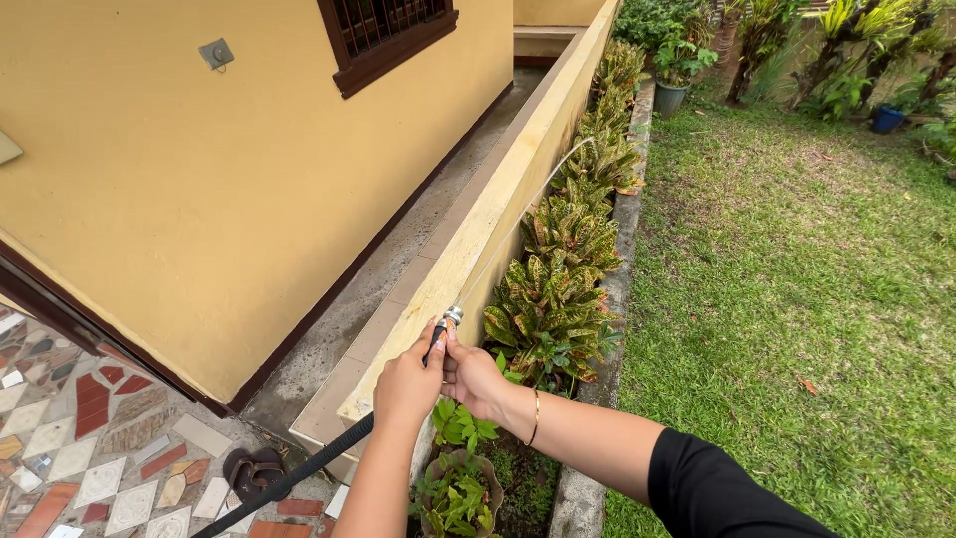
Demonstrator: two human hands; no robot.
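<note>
My left hand [406,387] grips a black garden hose [299,472] just behind its metal nozzle [449,321]. My right hand [471,377] pinches the nozzle end from the right, a thin gold bangle on its wrist. A thin jet of water [533,199] arcs from the nozzle up and away over a row of variegated green-and-yellow shrubs [558,289] planted along a low yellow wall [488,214]. A small potted plant [458,493] sits right below my hands.
A yellow house wall with a dark barred window [383,35] stands on the left, with a concrete gutter [398,269] beside it. Patterned tile paving [90,438] and a pair of brown sandals [251,468] lie lower left. Lawn [797,279] spreads right; potted plants [672,95] stand far back.
</note>
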